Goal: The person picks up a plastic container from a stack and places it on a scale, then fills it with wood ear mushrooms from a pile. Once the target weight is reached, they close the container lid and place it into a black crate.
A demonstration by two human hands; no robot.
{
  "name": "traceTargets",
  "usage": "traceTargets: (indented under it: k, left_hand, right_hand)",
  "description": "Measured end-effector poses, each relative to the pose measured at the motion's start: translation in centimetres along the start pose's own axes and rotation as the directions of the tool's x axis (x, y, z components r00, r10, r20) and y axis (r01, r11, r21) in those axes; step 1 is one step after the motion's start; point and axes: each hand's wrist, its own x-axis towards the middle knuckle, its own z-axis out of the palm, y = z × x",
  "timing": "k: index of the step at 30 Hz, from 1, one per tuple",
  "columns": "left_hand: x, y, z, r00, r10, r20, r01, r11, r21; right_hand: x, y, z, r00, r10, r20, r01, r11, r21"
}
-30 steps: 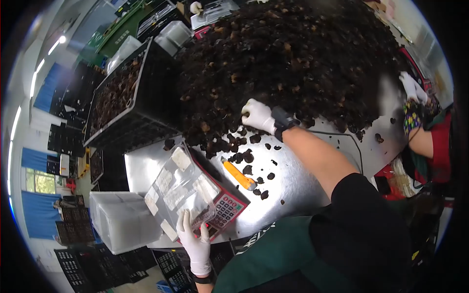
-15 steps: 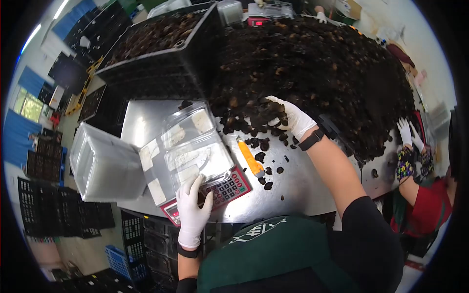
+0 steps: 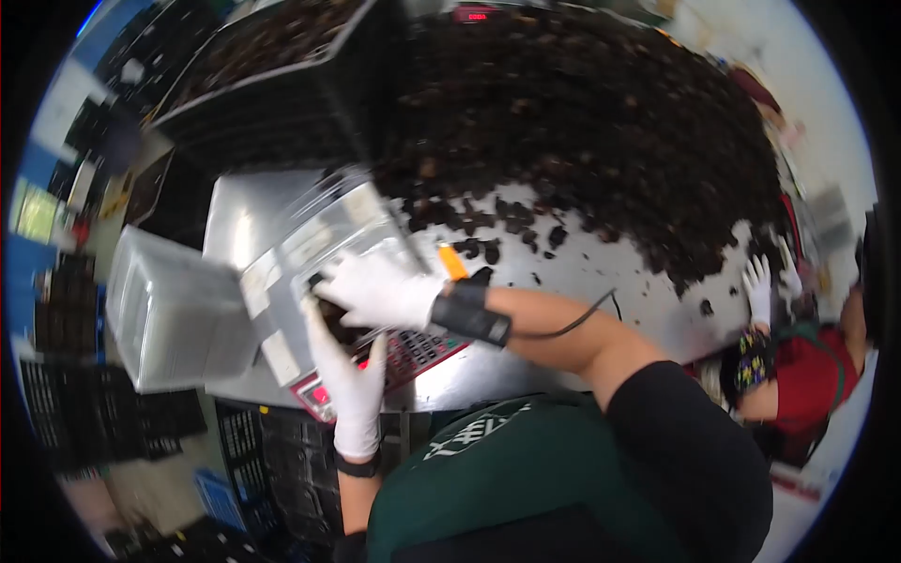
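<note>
My right hand (image 3: 380, 291), in a white glove, reaches across the scale with its fingers curled over dark pieces of black fungus (image 3: 340, 324); the edges are blurred. Close below, my gloved left hand (image 3: 349, 380) has its thumb and fingers spread around the near side of the same pieces. Both hands are over a clear plastic box (image 3: 394, 239), whose near part they hide. Under it shows a red scale (image 3: 413, 361) with a keypad and lit display. A big heap of black fungus (image 3: 582, 122) covers the far side of the metal table (image 3: 563, 319).
An orange cutter (image 3: 452, 261) lies right of the box, partly hidden by my wrist. Stacked clear boxes (image 3: 174, 310) stand at the left. A large black crate (image 3: 263, 122) of fungus is at the back left. A co-worker's gloved hand (image 3: 758, 291) is at the right.
My right hand has moved from the fungus heap left to the plastic box, carrying fungus. My left hand stays by the box, its fingers now reaching further up. The view has shifted slightly.
</note>
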Motion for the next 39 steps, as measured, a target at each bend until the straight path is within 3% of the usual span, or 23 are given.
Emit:
traceTargets:
  k: [2, 3, 4, 6, 7, 10, 12, 13, 14, 16, 17, 18, 22, 25, 28, 30, 32, 33, 34, 36, 37, 39]
  left_hand:
    - [-0.4, -0.3, 0.2, 0.997, 0.074, -0.018, -0.070, 0.981, 0.182]
    - [-0.7, -0.2, 0.3, 0.999, -0.051, -0.004, 0.051, 0.998, 0.033]
    - [-0.7, 0.2, 0.5, 1.000, -0.023, 0.000, 0.023, 0.999, 0.039]
    - [-0.3, -0.6, 0.5, 0.992, 0.118, 0.048, -0.127, 0.944, 0.304]
    - [-0.1, -0.6, 0.4, 0.987, 0.130, 0.092, -0.156, 0.907, 0.391]
    - [0.1, 0.0, -0.1, 0.977, 0.091, 0.194, -0.190, 0.787, 0.586]
    - [0.3, 0.1, -0.4, 0.972, 0.090, 0.215, -0.202, 0.789, 0.581]
    - [0.4, 0.2, -0.5, 0.970, 0.080, 0.228, -0.202, 0.787, 0.583]
    - [0.5, 0.3, -0.6, 0.969, 0.070, 0.239, -0.202, 0.784, 0.587]
    - [0.6, 0.4, -0.4, 0.966, 0.062, 0.251, -0.203, 0.782, 0.590]
    - [0.6, 0.4, -0.2, 0.966, 0.063, 0.251, -0.205, 0.780, 0.591]
    - [0.6, 0.3, -0.1, 0.965, 0.065, 0.252, -0.207, 0.779, 0.592]
    - [0.5, 0.0, 0.1, 0.967, 0.054, 0.250, -0.191, 0.802, 0.566]
    - [0.5, 1.0, 0.2, 0.967, 0.015, 0.253, -0.164, 0.799, 0.578]
    - [0.4, 0.8, 0.1, 0.968, 0.021, 0.251, -0.155, 0.835, 0.528]
    - [0.4, 0.8, 0.1, 0.969, 0.018, 0.248, -0.152, 0.830, 0.536]
    - [0.4, 1.3, 0.2, 0.969, 0.010, 0.248, -0.146, 0.831, 0.537]
    - [0.3, 1.4, 0.1, 0.970, 0.000, 0.243, -0.134, 0.833, 0.536]
    - [0.3, 1.4, 0.1, 0.970, -0.005, 0.242, -0.128, 0.838, 0.531]
    - [0.5, 1.6, 0.2, 0.969, -0.008, 0.249, -0.125, 0.848, 0.515]
    - [0.5, 1.3, 0.0, 0.966, 0.004, 0.258, -0.143, 0.841, 0.522]
    - [0.6, 1.1, -0.1, 0.967, 0.044, 0.252, -0.179, 0.817, 0.548]
  right_hand:
    - [-0.3, -1.6, -0.1, 0.994, 0.095, -0.050, -0.096, 0.995, -0.020]
    - [-0.6, -1.9, -0.9, 0.989, 0.115, -0.091, -0.116, 0.993, -0.001]
    - [-1.1, -2.0, -1.4, 0.983, 0.129, -0.130, -0.128, 0.992, 0.019]
    - [-2.5, -1.2, -1.1, 0.978, 0.114, -0.173, -0.100, 0.991, 0.083]
    - [-3.6, -0.5, -0.5, 0.955, 0.070, -0.289, -0.023, 0.986, 0.165]
    - [-7.5, 2.5, -2.9, 0.834, 0.084, -0.545, -0.031, 0.994, 0.107]
    - [-12.0, 6.4, -6.1, 0.791, 0.324, -0.519, -0.333, 0.940, 0.078]
    - [-14.2, 8.3, -7.8, 0.729, 0.567, -0.384, -0.601, 0.798, 0.038]
    - [-17.6, 11.9, -5.7, 0.612, 0.498, -0.614, -0.664, 0.745, -0.057]
    - [-22.2, 17.1, -4.0, 0.405, 0.751, -0.522, -0.900, 0.429, -0.081]
    - [-23.0, 18.3, -4.5, 0.348, 0.826, -0.444, -0.928, 0.372, -0.036]
    - [-23.3, 19.5, -4.5, 0.335, 0.817, -0.469, -0.930, 0.367, -0.025]
    - [-22.7, 21.5, -3.1, 0.527, 0.712, -0.464, -0.838, 0.526, -0.144]
    - [-23.7, 21.3, -1.7, 0.589, 0.640, -0.494, -0.728, 0.686, 0.021]
    - [-25.5, 19.6, -1.7, 0.468, 0.652, -0.596, -0.710, 0.679, 0.186]
    - [-26.8, 19.5, -1.5, 0.278, 0.697, -0.661, -0.679, 0.629, 0.379]
    - [-28.0, 20.3, -1.0, 0.170, 0.754, -0.634, -0.484, 0.624, 0.613]
    - [-27.8, 19.1, -3.3, 0.063, 0.985, -0.161, -0.394, 0.172, 0.903]
    - [-27.9, 18.4, -4.5, 0.157, 0.983, -0.099, -0.206, 0.130, 0.970]
    - [-27.7, 16.6, -7.2, 0.246, 0.967, 0.061, 0.042, -0.074, 0.996]
    - [-27.9, 16.9, -6.5, 0.321, 0.946, 0.038, 0.177, -0.099, 0.979]
    - [-28.4, 17.3, -6.1, 0.436, 0.899, 0.049, 0.255, -0.175, 0.951]
